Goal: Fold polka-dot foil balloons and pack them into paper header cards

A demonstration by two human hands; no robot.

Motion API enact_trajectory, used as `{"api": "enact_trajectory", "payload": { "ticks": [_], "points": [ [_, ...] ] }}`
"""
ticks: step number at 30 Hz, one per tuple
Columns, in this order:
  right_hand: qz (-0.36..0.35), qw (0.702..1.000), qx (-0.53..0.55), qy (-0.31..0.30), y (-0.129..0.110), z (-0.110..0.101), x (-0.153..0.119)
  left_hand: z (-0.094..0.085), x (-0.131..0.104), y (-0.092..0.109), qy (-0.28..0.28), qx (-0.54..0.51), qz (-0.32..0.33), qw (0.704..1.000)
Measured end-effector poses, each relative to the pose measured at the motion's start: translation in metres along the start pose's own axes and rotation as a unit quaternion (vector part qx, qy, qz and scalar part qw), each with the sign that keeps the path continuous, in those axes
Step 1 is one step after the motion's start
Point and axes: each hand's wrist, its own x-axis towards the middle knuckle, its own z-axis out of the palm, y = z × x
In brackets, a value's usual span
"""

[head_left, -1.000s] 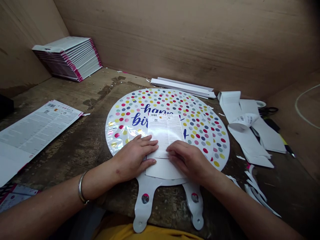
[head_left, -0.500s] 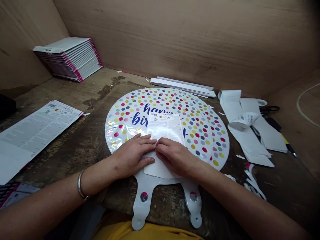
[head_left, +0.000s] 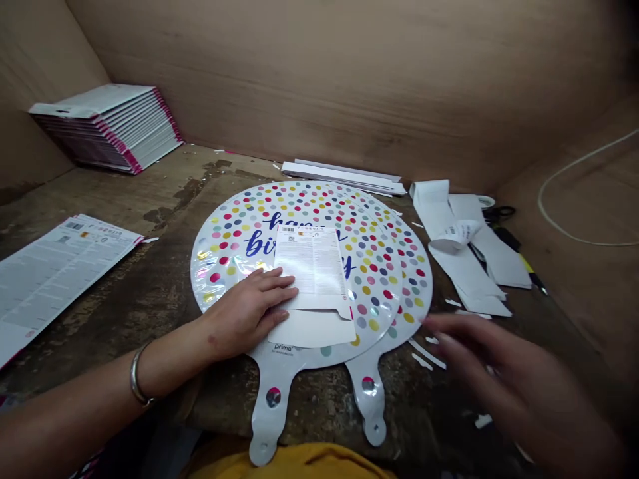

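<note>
My left hand [head_left: 249, 307] lies flat with its fingers spread, the fingertips on the left edge of a printed white card envelope [head_left: 314, 266]. That envelope rests on a round foil balloon [head_left: 229, 219] with coloured dots and "happy birthday" lettering; its lower flap is folded out toward me. A second dotted balloon [head_left: 417, 266] shows beneath, offset to the right. Blurred by motion, my right hand [head_left: 494, 372] is off to the right of the balloons, above paper scraps. Whether it holds anything is hidden by the blur.
A stack of folded envelopes [head_left: 120, 126] stands at the back left, and printed sheets [head_left: 64, 266] lie at the left. Behind the balloons are white strips [head_left: 344, 177]. At the right are a curled label strip [head_left: 449, 259], black-handled scissors [head_left: 499, 213] and a yellow-black tool [head_left: 532, 273].
My right hand has left the envelope and moved right. The envelope's lower flap is now uncovered. The view has shifted, and my left hand has stayed on the envelope.
</note>
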Motion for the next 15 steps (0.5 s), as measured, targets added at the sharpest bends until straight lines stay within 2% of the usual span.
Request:
{"api": "enact_trajectory", "payload": {
  "ticks": [1,3,5,8,13,15],
  "points": [
    [-0.047,0.999,0.021,0.006,-0.020,0.015,0.011,0.001,0.001,0.001,0.003,0.004,0.003,1.000],
    [-0.143,0.989,0.021,-0.042,-0.050,0.042,0.030,0.002,0.000,0.003,0.007,0.009,0.006,1.000],
    [-0.191,0.979,0.011,-0.068,-0.065,0.058,0.042,0.002,-0.001,0.002,0.010,0.013,0.007,1.000],
    [-0.215,0.971,0.007,-0.099,-0.063,0.064,0.045,0.001,-0.003,-0.001,0.009,0.017,0.005,1.000],
    [-0.254,0.964,-0.050,-0.055,-0.059,0.071,0.046,-0.002,0.001,-0.004,0.000,0.023,-0.002,1.000],
    [-0.285,0.954,-0.071,-0.055,-0.060,0.075,0.049,-0.004,0.003,-0.004,-0.003,0.023,0.001,1.000]
  ]
}}
